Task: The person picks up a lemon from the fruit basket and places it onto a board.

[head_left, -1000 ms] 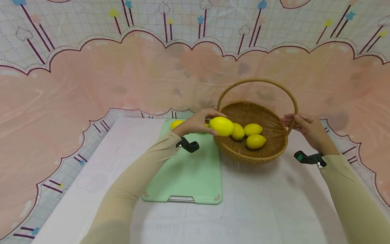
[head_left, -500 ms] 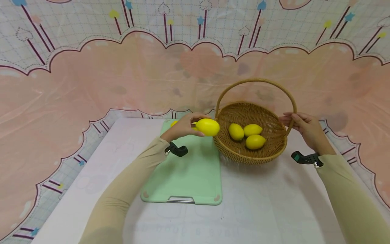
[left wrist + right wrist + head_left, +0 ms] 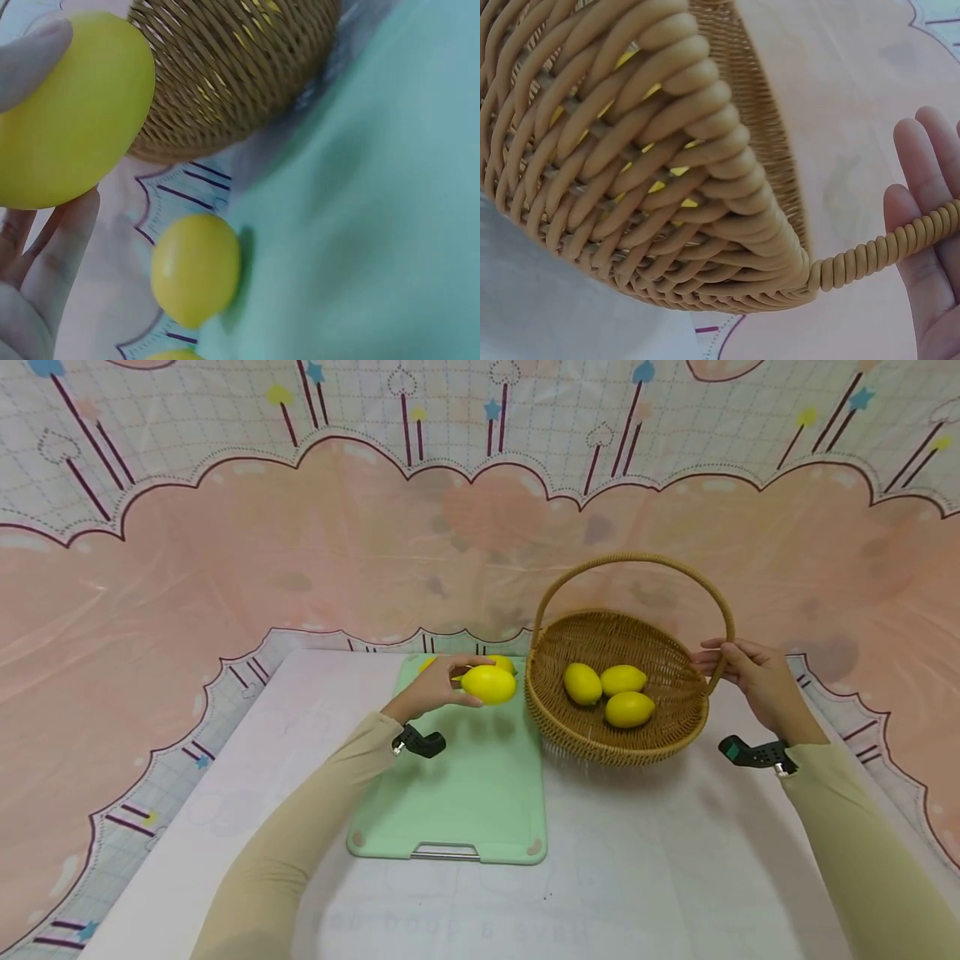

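Held lemon point(image 3: 488, 685) shifts left, away from the basket point(image 3: 592, 750), to above the green board point(image 3: 457, 793) near its far edge, left hand point(image 3: 429, 691) pinching it, right hand point(image 3: 767, 683) gripping basket handle point(image 3: 633, 557); best keep pinch light, clear of other lemons point(image 3: 502, 663) at that edge, basket steady.

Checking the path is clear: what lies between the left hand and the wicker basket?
In the head view: the lemon the left hand holds, then a narrow strip of green board before the basket.
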